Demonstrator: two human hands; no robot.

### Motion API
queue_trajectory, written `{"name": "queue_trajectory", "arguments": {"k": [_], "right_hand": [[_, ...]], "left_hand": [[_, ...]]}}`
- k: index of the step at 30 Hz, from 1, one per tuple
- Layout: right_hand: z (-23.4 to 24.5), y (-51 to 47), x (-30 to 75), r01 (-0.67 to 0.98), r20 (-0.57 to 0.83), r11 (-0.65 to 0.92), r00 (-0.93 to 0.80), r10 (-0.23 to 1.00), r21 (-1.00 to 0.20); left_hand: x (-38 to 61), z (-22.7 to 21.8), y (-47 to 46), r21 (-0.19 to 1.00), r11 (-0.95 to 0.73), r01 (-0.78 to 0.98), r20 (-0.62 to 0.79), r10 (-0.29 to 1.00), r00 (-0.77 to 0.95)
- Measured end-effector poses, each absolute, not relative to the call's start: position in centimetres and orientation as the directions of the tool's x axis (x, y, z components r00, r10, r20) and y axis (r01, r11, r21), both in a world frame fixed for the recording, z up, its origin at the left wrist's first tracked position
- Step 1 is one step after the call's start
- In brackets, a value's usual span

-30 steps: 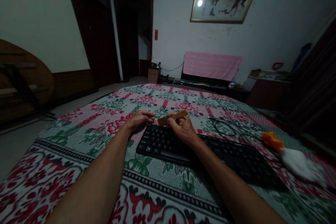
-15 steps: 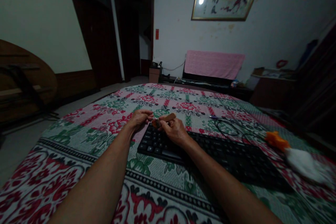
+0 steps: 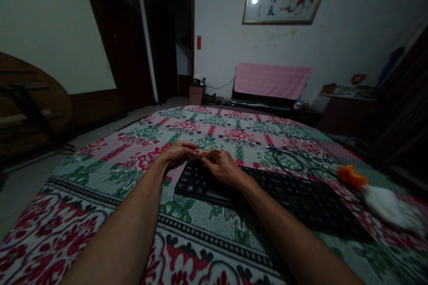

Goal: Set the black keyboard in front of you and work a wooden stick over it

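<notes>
Over the far left part of a black keyboard (image 3: pixel 301 200), my right hand (image 3: pixel 222 167) is closed around a small, flat, tan tool that looks wooden (image 3: pixel 214 152). Its kind is not clear, and much of it is hidden by the fingers. My left hand (image 3: pixel 180 151) hovers at the keyboard's far left corner. Its fingers and thumb are drawn together close to the tool's left end. Whether they pinch anything there is too dark and small to make out.
The keyboard lies on a flowered bedspread (image 3: pixel 140 151). Beyond it runs a black cable (image 3: pixel 284 167) with a purple-tipped plug. To the right are an orange cloth-like item (image 3: pixel 352 176) and a white crumpled cloth (image 3: pixel 388 205). A folded round table (image 3: pixel 36 93) stands at left.
My left hand has moved slightly right, bringing its fingertips up to the tool. The tool has turned in my right hand, and its darker orange-brown left end no longer shows.
</notes>
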State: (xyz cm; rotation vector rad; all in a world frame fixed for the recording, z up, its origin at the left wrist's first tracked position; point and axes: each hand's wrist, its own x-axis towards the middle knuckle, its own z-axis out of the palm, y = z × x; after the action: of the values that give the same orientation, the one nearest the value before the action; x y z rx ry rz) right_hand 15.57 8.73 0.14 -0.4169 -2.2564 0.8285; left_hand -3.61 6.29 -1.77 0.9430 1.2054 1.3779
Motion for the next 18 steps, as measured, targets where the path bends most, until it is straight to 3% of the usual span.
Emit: {"name": "queue_trajectory", "arguments": {"k": [4, 8, 12, 18], "right_hand": [[1.3, 9.1, 16.9, 0.206, 0.458, 0.716, -0.645, 0.612, -0.667], [1.4, 9.6, 17.6, 0.237, 0.499, 0.685, -0.531, 0.685, -0.689], [1.3, 9.8, 17.7, 0.219, 0.518, 0.683, -0.505, 0.691, -0.697], [1.4, 9.7, 17.7, 0.169, 0.543, 0.702, -0.520, 0.660, -0.692]], "left_hand": [[-3.1, -0.5, 5.8, 0.987, 0.052, -0.150, -0.077, 0.983, -0.165], [-2.9, 1.6, 5.5, 0.987, 0.109, 0.121, -0.093, 0.987, -0.128], [-2.4, 3.5, 5.5, 0.940, 0.010, 0.341, -0.019, 1.000, 0.024], [-1.0, 3.9, 5.9, 0.928, -0.044, 0.369, -0.037, 0.977, 0.208]]}}
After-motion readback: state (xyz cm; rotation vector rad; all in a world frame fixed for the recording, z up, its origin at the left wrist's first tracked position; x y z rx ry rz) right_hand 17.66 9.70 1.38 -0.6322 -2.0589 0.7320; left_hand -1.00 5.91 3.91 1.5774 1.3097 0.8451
